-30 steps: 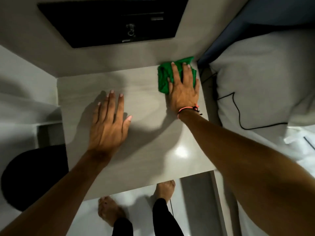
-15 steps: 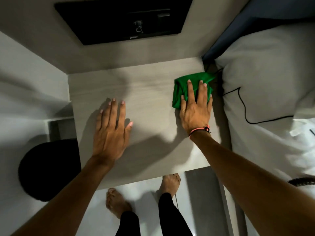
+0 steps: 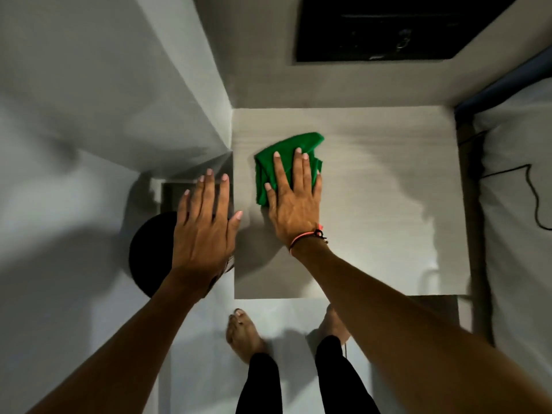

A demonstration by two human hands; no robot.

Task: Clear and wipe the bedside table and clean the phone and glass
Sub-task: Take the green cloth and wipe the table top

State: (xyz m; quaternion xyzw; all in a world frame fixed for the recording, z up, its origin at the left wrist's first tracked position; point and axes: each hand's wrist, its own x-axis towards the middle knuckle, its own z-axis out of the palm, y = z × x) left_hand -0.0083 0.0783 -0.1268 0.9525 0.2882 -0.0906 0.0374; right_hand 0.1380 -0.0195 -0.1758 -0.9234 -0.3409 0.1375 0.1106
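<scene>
Right hand (image 3: 294, 201) is pressed flat, fingers spread, on the green cloth (image 3: 283, 162) near the left side of the bedside table (image 3: 388, 204). Left hand (image 3: 204, 225) hangs palm-down at the table's left edge, fingers straight and open, holding nothing, thumb over the tabletop.

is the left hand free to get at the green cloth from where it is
Probably yes: the left hand is open, holding nothing, just left of the green cloth, though the right hand lies flat on it.

Both arms reach forward, left hand (image 3: 206, 225) and right hand (image 3: 294, 201) spread flat
</scene>
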